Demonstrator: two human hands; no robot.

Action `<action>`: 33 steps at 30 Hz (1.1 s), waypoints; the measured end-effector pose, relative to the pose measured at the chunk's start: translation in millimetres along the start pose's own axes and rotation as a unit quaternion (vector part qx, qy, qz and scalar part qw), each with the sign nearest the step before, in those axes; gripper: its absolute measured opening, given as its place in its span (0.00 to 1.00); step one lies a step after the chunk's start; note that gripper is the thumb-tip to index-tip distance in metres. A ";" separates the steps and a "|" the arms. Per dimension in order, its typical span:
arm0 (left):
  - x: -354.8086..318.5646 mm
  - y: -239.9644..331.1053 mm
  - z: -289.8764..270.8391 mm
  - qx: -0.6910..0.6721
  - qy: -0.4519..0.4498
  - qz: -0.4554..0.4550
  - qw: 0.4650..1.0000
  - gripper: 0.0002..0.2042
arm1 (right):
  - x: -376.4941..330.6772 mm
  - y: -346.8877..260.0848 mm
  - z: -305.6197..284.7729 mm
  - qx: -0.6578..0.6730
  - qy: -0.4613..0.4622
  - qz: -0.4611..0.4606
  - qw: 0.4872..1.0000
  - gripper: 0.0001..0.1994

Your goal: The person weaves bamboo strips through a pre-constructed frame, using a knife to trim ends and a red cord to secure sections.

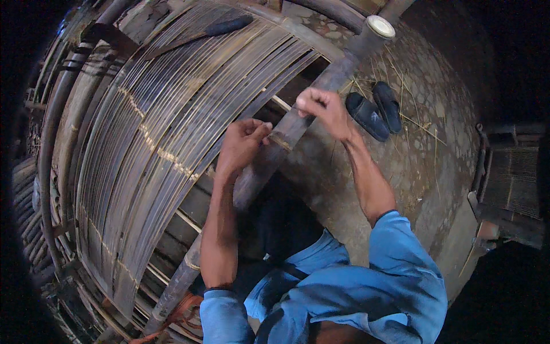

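My left hand (243,142) is closed in a pinch beside a thick bamboo pole (298,123), at the edge of a slatted bamboo bench (172,114). Across the pole, my right hand (323,109) has its fingers curled and thumb pressed in, close to the pole's upper side. Whatever thin thing either hand may hold is too small to make out. Pale strips bind rows of narrow slats on the bench. A knife (229,26) with a dark handle lies on its far end.
Two dark slippers (369,116) lie on the stony floor beyond my right hand, among scattered thin strips (424,123). Orange cord or cloth (182,309) hangs near the pole's lower end. At the far right stands a framed woven piece (510,178).
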State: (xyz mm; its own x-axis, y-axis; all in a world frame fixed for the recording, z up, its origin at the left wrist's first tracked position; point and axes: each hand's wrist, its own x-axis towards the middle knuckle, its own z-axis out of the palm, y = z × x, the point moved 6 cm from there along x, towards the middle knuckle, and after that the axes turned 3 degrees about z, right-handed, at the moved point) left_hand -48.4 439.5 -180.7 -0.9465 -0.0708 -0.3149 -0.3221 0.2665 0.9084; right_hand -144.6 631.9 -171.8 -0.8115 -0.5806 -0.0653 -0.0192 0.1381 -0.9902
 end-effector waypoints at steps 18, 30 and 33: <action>-42.7 -10.3 40.7 -0.422 0.085 0.012 0.902 0.16 | -66.8 -48.5 52.6 -0.196 0.074 -0.143 0.967 0.10; -66.1 2.9 32.1 -0.135 0.312 0.309 0.888 0.08 | -52.8 -43.1 60.3 -0.147 0.024 -0.124 0.981 0.12; -60.8 11.0 26.2 -0.238 0.239 0.210 0.918 0.07 | -54.4 -41.7 54.1 -0.163 0.011 -0.179 0.970 0.10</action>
State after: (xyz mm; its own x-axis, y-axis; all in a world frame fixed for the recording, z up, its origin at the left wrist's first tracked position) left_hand 6.0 472.0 -158.8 -0.8527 -0.5024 0.1431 0.2085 -0.0761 0.9750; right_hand -68.1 614.4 -133.7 -0.7312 -0.6210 0.2823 -0.4829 0.1789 -0.8572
